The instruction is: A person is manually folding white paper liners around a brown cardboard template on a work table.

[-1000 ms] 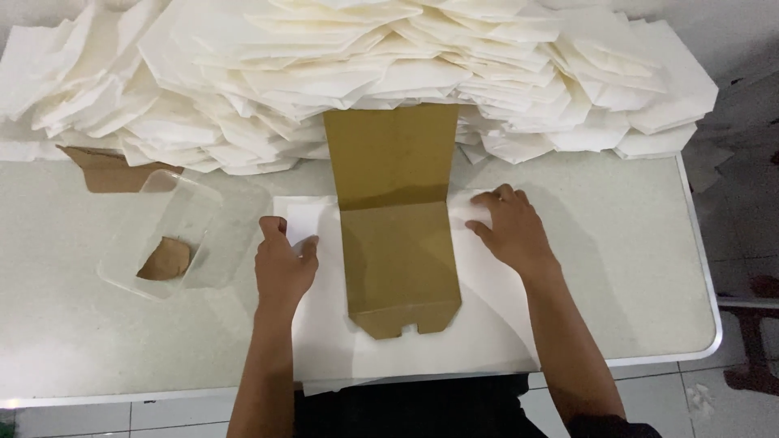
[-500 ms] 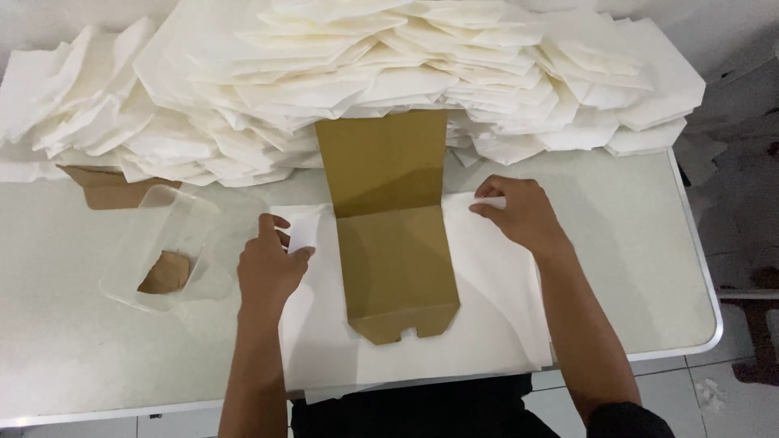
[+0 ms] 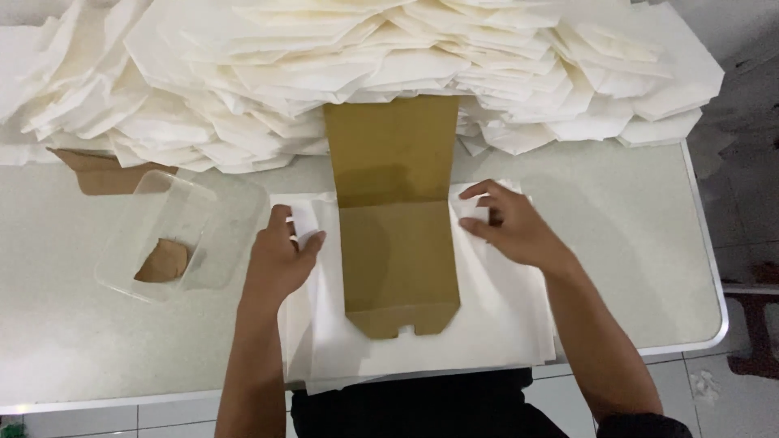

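Brown cardboard blank (image 3: 398,243) lies flat at table centre, on top of a stack of white sheets (image 3: 495,324), its far flap tilted up against the big heap. Its near end with a notched tab sits just short of the near table edge.

Left hand (image 3: 280,259) pinches the white side flap (image 3: 304,219) left of the brown panel, thumb and fingers closed on it. Right hand (image 3: 507,227) does the same on the white flap (image 3: 471,207) right of the panel, fingers curled, gripping the paper edge.

Room: the white stack overhangs the near edge of the table (image 3: 633,235) a little. Bare tabletop to the right of the right hand is free, out to the rounded right corner. Left side is tighter.

Versus half a second ago: both hands have moved inward toward the brown panel, flaps lifted more; the panel itself has not shifted.

Around: clear plastic tub (image 3: 182,235) just left of the left hand, near but apart, a brown scrap (image 3: 162,261) inside it. Another brown cardboard piece (image 3: 101,172) pokes out from under the heap at far left. Heap of folded white paper pieces (image 3: 365,65) fills the whole far side, blocking any move that way.
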